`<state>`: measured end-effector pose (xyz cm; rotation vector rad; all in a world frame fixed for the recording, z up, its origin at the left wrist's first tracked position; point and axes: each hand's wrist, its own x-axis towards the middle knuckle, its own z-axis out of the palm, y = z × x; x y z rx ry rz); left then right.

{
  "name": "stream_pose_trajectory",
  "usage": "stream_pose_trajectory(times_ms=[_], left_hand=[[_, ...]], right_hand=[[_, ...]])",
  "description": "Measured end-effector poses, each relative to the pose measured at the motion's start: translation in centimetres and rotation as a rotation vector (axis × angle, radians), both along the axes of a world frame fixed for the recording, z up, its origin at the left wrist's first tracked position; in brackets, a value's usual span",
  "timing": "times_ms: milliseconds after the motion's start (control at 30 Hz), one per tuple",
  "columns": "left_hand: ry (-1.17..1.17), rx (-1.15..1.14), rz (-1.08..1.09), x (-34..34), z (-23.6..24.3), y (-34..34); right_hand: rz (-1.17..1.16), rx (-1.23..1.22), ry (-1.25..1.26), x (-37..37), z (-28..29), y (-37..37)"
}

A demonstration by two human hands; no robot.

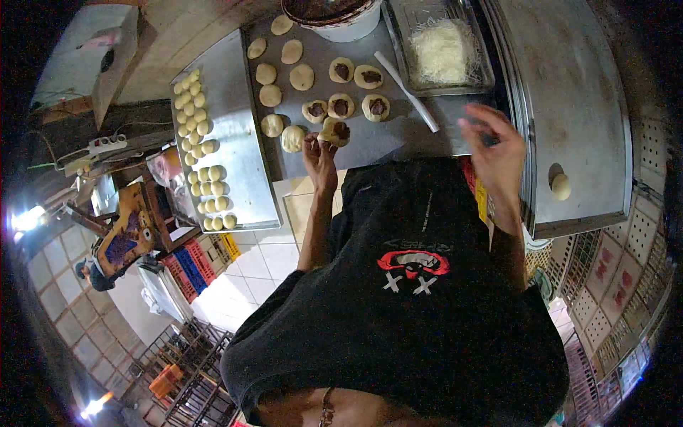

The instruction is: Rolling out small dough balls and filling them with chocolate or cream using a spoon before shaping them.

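Note:
My left hand (319, 160) holds a flattened dough round (334, 131) with dark brown filling, lifted at the near edge of the metal work surface (391, 139). Beside it lie plain dough discs (302, 77) and several rounds with dark filling (341, 105). My right hand (498, 146) hovers at the right, below a metal tray (414, 89) of pale shreds (440, 53), its fingers loosely bent and apart with nothing visible in them. A white rolling rod (405, 89) lies diagonally between the filled rounds and that tray.
A tray (249, 185) of small dough balls (192, 107) stands left. A white tub (331, 25) is at the back. A metal surface (576, 85) with one dough ball (560, 185) is at the right. Another person (98, 276), crates (196, 263) and racks (185, 370) are lower left.

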<state>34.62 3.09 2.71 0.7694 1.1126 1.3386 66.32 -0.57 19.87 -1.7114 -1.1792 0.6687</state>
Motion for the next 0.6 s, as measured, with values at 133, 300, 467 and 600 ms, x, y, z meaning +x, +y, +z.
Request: stream_pose_trajectory(times_ms=[133, 300, 467, 600], left_hand=[[-0.404, -0.051, -0.149, 3.5, 9.2, 1.1], [-0.521, -0.073, -0.319, 7.1, 14.9, 1.7], [-0.616, -0.158, -0.328, 8.0, 15.2, 3.5], [-0.566, -0.22, -0.241, 9.3, 16.1, 5.8]], right_hand=[[0.194, -0.143, 0.484, -3.4, -0.9, 1.6], [0.357, -0.197, 1.031, -5.3, -0.2, 2.8], [0.316, -0.182, 0.957, -4.6, 0.3, 3.2], [-0.143, -0.113, 1.244, -5.7, 0.1, 4.4]])
